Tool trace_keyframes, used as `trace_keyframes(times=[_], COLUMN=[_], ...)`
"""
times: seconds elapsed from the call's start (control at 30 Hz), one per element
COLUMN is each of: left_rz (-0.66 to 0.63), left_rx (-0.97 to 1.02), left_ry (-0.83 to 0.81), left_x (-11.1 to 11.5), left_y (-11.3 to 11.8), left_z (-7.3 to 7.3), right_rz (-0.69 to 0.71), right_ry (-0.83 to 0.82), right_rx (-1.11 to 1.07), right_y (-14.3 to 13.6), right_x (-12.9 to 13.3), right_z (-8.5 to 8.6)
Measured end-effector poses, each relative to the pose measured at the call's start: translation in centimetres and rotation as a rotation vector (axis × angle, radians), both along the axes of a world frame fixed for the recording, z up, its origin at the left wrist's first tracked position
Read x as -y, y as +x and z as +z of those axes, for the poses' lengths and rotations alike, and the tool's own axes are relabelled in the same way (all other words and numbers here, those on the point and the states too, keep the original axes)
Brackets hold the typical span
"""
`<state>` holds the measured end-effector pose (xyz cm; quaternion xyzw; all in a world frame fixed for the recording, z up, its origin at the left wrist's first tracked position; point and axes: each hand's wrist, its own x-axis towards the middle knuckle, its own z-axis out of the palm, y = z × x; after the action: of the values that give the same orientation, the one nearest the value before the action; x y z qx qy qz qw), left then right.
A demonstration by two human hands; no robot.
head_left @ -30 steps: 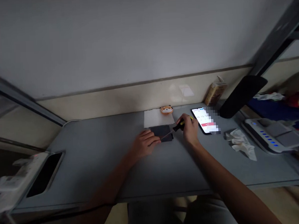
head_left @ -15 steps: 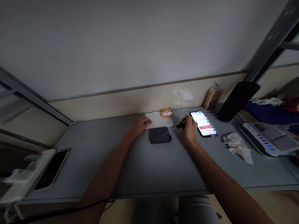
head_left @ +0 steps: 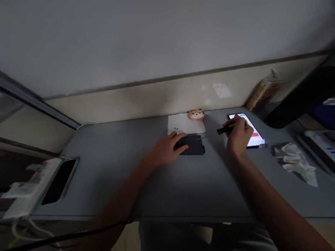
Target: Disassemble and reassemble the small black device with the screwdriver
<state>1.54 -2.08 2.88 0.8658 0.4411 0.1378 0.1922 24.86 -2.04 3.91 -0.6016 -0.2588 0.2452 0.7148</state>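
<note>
My left hand (head_left: 167,150) grips the left end of a flat dark rectangular case (head_left: 195,144) on the desk, its thumb and fingers lying over the top. In my right hand (head_left: 238,135) is a screwdriver (head_left: 224,130) with a black and yellow handle. Its thin shaft points left, and the tip shows over the upper right part of the case; whether it touches cannot be told. Behind the case lies a sheet of white paper (head_left: 185,122) with a few tiny dark bits on it, too small to name. An orange animal-faced item (head_left: 196,115) rests at the paper's far right corner.
Beside my right hand lies a lit phone (head_left: 256,140). Further right are crumpled tissue (head_left: 295,162), a pale device with blue lights (head_left: 330,152), a carton (head_left: 264,94) and a dark cylinder (head_left: 297,96). A dark-screened phone (head_left: 59,181) and power strip (head_left: 28,196) occupy the left.
My left hand has moved from the paper's left edge onto the case. The screwdriver, still in my right hand, now has its tip over the case. The whole view has shifted.
</note>
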Motion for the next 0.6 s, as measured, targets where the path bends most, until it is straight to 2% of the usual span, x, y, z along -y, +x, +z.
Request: trace_keyframes(times=[0.1,0.2,0.4,0.6], left_rz=[-0.105,-0.177,-0.183,-0.176], left_rx=[0.017,0.064,0.196,0.225], left_ry=[-0.130,-0.178,-0.159,-0.115], left_x=[-0.3,-1.1,-1.6,-1.5], left_y=[-0.8,-1.6,-1.5,-1.3], left_z=[0.5,0.5,-0.5,-0.6], right_rz=[0.006,0.048,0.347,0.423], right_ry=[0.021,0.059,0.103,0.106], right_rx=[0.141,0.317,0.596,0.645], right_y=[0.1,-0.2,-1.6,-2.5], right_x=[0.1,0.7,2.3,3.0], right_z=[-0.3,-0.3,0.2,0.6])
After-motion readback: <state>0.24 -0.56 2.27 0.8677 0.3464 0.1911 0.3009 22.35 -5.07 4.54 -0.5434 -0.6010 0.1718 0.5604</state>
